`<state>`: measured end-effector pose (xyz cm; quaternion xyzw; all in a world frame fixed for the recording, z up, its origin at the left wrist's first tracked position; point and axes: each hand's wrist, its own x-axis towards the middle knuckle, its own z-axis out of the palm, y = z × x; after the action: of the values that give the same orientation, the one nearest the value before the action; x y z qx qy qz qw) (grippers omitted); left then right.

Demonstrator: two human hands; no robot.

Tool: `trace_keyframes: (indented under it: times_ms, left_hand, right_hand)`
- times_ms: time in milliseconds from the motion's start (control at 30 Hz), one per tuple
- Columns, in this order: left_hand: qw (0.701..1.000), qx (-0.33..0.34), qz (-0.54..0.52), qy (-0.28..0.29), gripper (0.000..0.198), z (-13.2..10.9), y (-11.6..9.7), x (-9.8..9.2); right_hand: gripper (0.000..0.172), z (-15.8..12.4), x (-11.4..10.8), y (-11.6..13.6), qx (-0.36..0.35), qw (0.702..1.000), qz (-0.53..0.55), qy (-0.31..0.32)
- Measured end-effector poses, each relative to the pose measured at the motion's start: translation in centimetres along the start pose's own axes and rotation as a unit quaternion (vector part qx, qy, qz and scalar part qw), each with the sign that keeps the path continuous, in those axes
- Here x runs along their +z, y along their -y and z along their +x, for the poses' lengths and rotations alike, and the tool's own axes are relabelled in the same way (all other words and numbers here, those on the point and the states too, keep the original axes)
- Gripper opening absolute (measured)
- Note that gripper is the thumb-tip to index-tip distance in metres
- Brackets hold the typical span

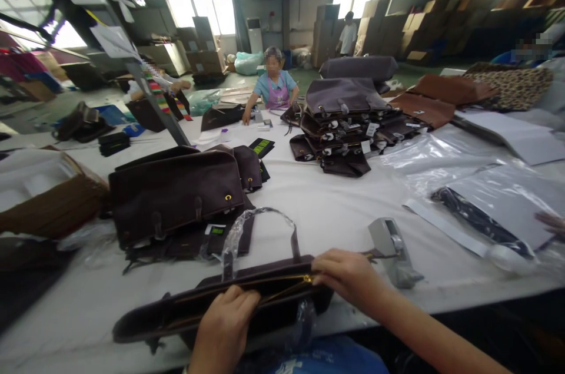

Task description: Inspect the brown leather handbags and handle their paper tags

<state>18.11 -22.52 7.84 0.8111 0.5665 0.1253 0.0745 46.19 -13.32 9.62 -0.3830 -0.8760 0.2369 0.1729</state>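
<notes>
A dark brown handbag (145, 322) lies before me at the table's near edge, its long zipped mouth partly open. One of its handles, wrapped in clear plastic (233, 231), arches up behind the mouth. My left hand (227, 321) is closed on the near rim of the mouth, around its middle. At the right end my right hand (348, 280) is closed with fingertips on the bag's edge, right beside the gold zipper pull (308, 278). Whether its fingers pinch the pull tab itself, I cannot tell.
More dark handbags (176, 191) lie behind to the left, and a tall pile of them (344, 97) stands farther back. A grey tape dispenser (392, 250) sits to the right, near clear plastic bags (445, 156). A co-worker (276, 88) works across the table (282, 185).
</notes>
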Motion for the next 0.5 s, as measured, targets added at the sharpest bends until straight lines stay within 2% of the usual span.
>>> trace_keyframes:
  times_ms: [167, 300, 400, 500]
  left_hand:
    - [1.0, -0.02, 0.016, -0.007, 0.03, 0.1, 0.3, 0.4]
    - [0.999, -0.045, 0.021, -0.018, 0.029, -0.4, 1.0, 1.2]
    - [0.998, -0.046, 0.017, -0.039, 0.027, -1.6, 1.8, 2.0]
    - [0.997, -0.032, 0.009, -0.063, 0.027, -3.1, 2.8, 2.8]
  right_hand:
    - [0.009, 1.1, 2.5, 1.9, 0.055, 0.988, -0.145, -0.019]
    - [0.01, 1.4, 4.1, 1.8, 0.005, 0.976, -0.217, -0.023]
    - [0.007, 1.5, 4.4, 1.7, -0.043, 0.971, -0.234, -0.026]
    - [0.01, 1.7, 4.5, 2.2, -0.06, 0.968, -0.242, -0.022]
